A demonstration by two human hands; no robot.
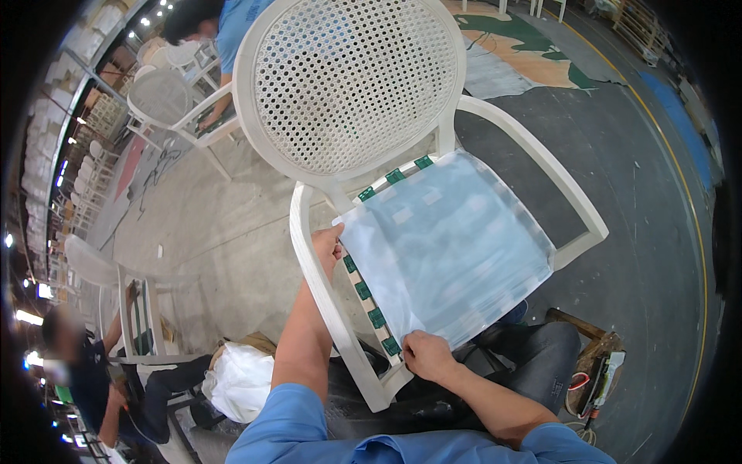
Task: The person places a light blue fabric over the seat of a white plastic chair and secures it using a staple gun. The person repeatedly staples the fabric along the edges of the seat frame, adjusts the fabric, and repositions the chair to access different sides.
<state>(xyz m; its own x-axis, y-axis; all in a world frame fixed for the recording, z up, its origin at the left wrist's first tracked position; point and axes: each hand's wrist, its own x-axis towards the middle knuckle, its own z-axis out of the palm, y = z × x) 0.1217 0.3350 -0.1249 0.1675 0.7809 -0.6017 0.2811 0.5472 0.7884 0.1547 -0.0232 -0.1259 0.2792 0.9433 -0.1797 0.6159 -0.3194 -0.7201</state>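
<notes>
A white armchair (307, 259) with a round cane back (355, 85) stands before me. Thin, pale bluish sheet fabric (456, 240) lies over its seat. Green webbing straps (376, 318) show along the seat's left side and back edge, beyond the fabric. Under the left armrest reaches my left hand (328, 246), its fingers closed on the fabric's back left edge. My right hand (427, 353) is closed at the front left corner, gripping the fabric there. The fingertips of both hands are partly hidden.
At the lower right stands a wooden stool (576, 332) with a tool and cables beside it. White cloth (241, 383) lies by my left arm. Two co-workers sit or bend at other chairs (162, 97) on the left. Sheeting (518, 54) covers floor at the back.
</notes>
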